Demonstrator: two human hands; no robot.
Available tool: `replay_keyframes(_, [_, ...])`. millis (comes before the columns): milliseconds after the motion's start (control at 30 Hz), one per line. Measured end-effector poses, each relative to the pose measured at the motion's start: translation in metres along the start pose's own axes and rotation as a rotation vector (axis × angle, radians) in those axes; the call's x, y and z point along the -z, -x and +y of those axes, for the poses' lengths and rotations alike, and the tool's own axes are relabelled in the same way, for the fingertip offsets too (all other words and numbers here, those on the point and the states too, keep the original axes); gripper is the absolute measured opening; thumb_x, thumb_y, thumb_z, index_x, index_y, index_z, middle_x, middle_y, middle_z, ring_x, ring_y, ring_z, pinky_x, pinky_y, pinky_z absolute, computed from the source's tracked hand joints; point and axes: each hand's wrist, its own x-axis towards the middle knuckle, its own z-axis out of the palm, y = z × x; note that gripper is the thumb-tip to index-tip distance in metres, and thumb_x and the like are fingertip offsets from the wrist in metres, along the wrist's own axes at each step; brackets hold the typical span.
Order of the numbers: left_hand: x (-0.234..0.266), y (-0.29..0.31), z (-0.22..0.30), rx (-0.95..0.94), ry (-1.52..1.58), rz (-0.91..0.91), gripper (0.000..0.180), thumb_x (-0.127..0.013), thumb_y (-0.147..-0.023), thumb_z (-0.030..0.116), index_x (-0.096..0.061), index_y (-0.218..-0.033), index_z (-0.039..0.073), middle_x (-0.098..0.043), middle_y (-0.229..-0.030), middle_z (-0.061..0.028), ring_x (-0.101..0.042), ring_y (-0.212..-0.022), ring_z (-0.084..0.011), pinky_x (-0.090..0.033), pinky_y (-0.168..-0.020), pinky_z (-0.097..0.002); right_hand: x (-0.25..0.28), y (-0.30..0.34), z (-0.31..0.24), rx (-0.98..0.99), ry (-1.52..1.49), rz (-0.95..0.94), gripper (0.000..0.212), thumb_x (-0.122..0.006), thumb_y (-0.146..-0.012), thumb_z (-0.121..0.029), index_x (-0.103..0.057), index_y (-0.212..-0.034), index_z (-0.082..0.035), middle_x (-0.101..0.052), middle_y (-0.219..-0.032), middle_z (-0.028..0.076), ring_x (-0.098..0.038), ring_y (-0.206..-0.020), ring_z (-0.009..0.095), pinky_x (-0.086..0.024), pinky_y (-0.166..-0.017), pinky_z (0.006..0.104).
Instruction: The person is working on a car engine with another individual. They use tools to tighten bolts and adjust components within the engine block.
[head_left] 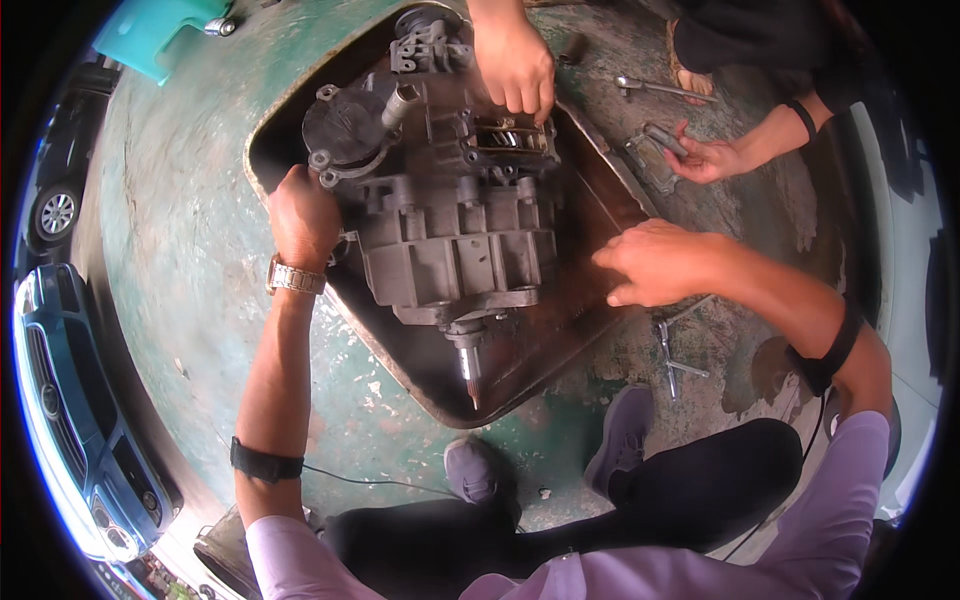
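A grey metal gearbox [455, 245] lies in a shallow dark tray [385, 362], its splined shaft pointing toward me. My left hand [305, 217], with a metal watch at the wrist, is curled closed against the gearbox's left side, below the round cover [345, 125]; its fingertips are hidden. Over the tray's right rim hangs my right hand [655, 262], fingers stretched loosely toward the gearbox, apart from it and holding nothing. Another person's hand [515, 62] reaches down to the rectangular opening [510, 140] on top. That person's other hand [705, 160] holds a small grey cylindrical piece [665, 139].
Right of the tray, a flat metal cover plate [652, 165], a ratchet wrench [665, 88] and a T-shaped wrench [669, 358] lie on the worn green floor [190, 260]. A teal stool [155, 35] stands far left. Parked cars [90, 420] line the left side.
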Motion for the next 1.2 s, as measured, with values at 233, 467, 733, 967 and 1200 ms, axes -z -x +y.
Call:
replay_keyframes(233, [-0.002,0.000,-0.005,-0.045,-0.135,0.056,0.029,-0.049,-0.094,0.019,-0.059,-0.077,-0.001,-0.062,-0.080,-0.0287,-0.059,-0.081,-0.0508,-0.046,-0.068,-0.0551,-0.029,-0.036,-0.018,0.070,-0.103,0.200,0.041,-0.068,-0.088,-0.028,-0.059,-0.108,0.005,-0.066,-0.100,0.022,-0.064,-0.097,0.041,-0.051,-0.084,0.0490])
replay_keyframes(467, [-0.007,0.003,-0.006,-0.131,-0.197,0.196,0.029,-0.051,-0.094,0.021,-0.059,-0.075,0.001,-0.062,-0.076,-0.0265,-0.059,-0.075,-0.0504,-0.045,-0.063,-0.0564,-0.061,-0.038,-0.021,-0.016,-0.301,0.434,0.045,-0.069,-0.087,-0.025,-0.053,-0.115,0.007,-0.062,-0.108,0.026,-0.061,-0.102,0.045,-0.050,-0.086,0.0508])
replay_keyframes(733, [-0.007,0.011,0.008,0.128,-0.196,0.263,0.029,-0.056,-0.093,0.030,-0.063,-0.081,0.004,-0.065,-0.080,-0.0252,-0.060,-0.079,-0.0493,-0.045,-0.065,-0.0565,-0.081,-0.045,-0.028,-0.031,-0.451,0.559,0.061,-0.068,-0.088,-0.025,-0.046,-0.132,0.011,-0.060,-0.114,0.030,-0.061,-0.105,0.045,-0.049,-0.088,0.0497])
replay_keyframes(967, [0.001,0.025,0.010,0.032,-0.142,0.200,0.026,-0.057,-0.094,0.027,-0.064,-0.083,0.005,-0.066,-0.083,-0.0218,-0.061,-0.081,-0.0462,-0.046,-0.068,-0.0541,-0.084,-0.040,-0.026,-0.002,-0.485,0.619,0.057,-0.069,-0.087,-0.027,-0.052,-0.126,0.012,-0.065,-0.097,0.029,-0.064,-0.093,0.043,-0.051,-0.082,0.0471])
replay_keyframes(1200, [-0.001,0.037,0.000,-0.050,-0.005,0.170,0.026,-0.055,-0.097,0.024,-0.062,-0.085,0.002,-0.064,-0.087,-0.0210,-0.059,-0.082,-0.0444,-0.045,-0.069,-0.0518,-0.073,-0.038,-0.030,-0.075,-0.523,0.506,0.053,-0.065,-0.088,-0.032,-0.059,-0.118,0.011,-0.064,-0.110,0.031,-0.061,-0.107,0.044,-0.048,-0.094,0.0469])
